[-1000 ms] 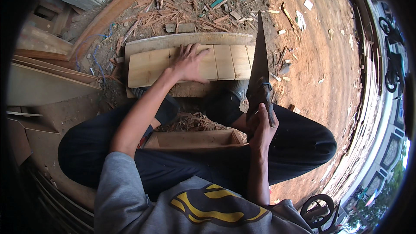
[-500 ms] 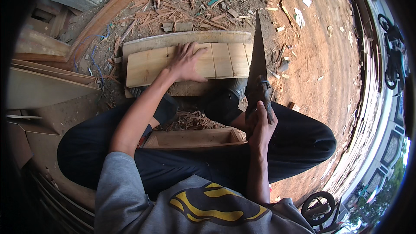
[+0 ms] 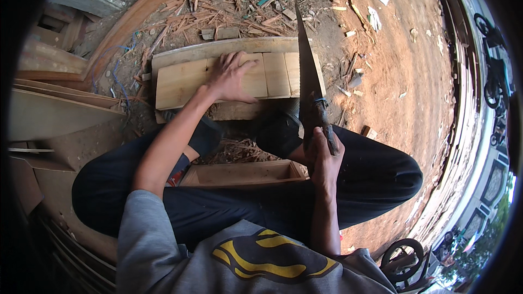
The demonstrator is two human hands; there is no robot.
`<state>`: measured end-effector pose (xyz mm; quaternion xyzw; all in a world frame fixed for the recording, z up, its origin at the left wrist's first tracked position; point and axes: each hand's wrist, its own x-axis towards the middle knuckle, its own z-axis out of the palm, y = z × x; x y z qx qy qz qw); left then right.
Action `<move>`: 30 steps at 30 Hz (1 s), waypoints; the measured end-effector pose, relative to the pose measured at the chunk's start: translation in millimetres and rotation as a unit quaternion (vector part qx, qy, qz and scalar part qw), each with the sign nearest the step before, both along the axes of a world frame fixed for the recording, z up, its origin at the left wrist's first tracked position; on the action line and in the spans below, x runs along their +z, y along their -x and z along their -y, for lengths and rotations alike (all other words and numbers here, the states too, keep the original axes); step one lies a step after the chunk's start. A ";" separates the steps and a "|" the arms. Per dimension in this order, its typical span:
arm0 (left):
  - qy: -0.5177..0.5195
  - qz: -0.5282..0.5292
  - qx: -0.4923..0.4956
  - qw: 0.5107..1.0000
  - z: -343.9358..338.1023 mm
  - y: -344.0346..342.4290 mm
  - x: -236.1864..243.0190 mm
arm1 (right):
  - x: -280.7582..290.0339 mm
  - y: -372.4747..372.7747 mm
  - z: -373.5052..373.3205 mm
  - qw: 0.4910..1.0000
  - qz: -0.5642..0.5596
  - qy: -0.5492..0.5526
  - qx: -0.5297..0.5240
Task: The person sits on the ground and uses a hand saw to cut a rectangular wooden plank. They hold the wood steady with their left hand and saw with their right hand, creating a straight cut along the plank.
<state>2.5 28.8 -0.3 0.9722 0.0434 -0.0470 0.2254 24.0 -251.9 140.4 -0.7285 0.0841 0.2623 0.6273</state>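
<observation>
My left hand point(image 3: 231, 79) lies spread on a pale wooden board point(image 3: 182, 81), its fingers apart and pressing on the top face. Several dark lines run across the board. In my right hand point(image 3: 325, 155) is the dark handle of a handsaw, fingers wrapped round it. The saw blade point(image 3: 309, 68) points away from me with its toothed edge to the left. In this view it crosses the board near its right end; whether it touches the wood I cannot tell. Under the board is a low wooden plank support point(image 3: 234, 111), and my feet are close to its near side.
A shallow wooden box point(image 3: 245, 173) sits between my legs. Wood scraps point(image 3: 239, 8) litter the ground beyond the board. Wooden frames point(image 3: 128, 27) and panels point(image 3: 60, 111) stand at the left. Bare earth point(image 3: 392, 92) and stacked long timber point(image 3: 455, 109) lie to the right.
The saw has swung left, from beside the board's right end to across its right part in view. My left hand stays on the board.
</observation>
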 end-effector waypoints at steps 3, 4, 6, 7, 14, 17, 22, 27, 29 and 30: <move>-0.009 0.011 -0.020 1.000 -6.5 0.9 8.6 | 4.5 2.5 -2.3 1.000 0.006 0.015 0.002; -0.008 0.015 -0.029 0.999 -8.5 1.3 13.1 | 5.7 2.7 -2.9 1.000 0.011 0.022 0.006; -0.015 0.021 -0.043 0.999 -8.3 3.2 15.9 | 4.8 1.2 0.8 0.999 0.012 0.027 0.025; -0.023 0.023 -0.048 0.998 -5.6 5.8 15.3 | 4.2 0.6 2.0 0.999 0.012 0.029 0.034; -0.012 -0.042 -0.052 0.998 -3.7 1.2 8.5 | -9.9 5.7 5.0 0.998 0.011 0.032 0.051; -0.009 -0.058 -0.050 0.997 -1.7 -4.8 16.5 | -12.5 10.4 5.1 0.999 -0.007 0.027 0.042; -0.010 -0.033 -0.056 0.998 -4.0 -12.3 14.9 | -13.5 15.9 4.4 0.999 0.003 0.029 0.045; -0.046 0.023 -0.069 0.996 4.2 -41.5 15.3 | -5.6 14.7 1.8 0.999 0.029 0.008 0.025; -0.047 0.015 -0.067 0.997 5.8 -42.2 2.4 | -4.7 12.3 1.5 0.999 0.038 0.005 0.024; -0.045 0.013 -0.058 0.997 7.5 -42.9 0.1 | -6.9 12.1 1.7 0.999 0.043 0.004 0.019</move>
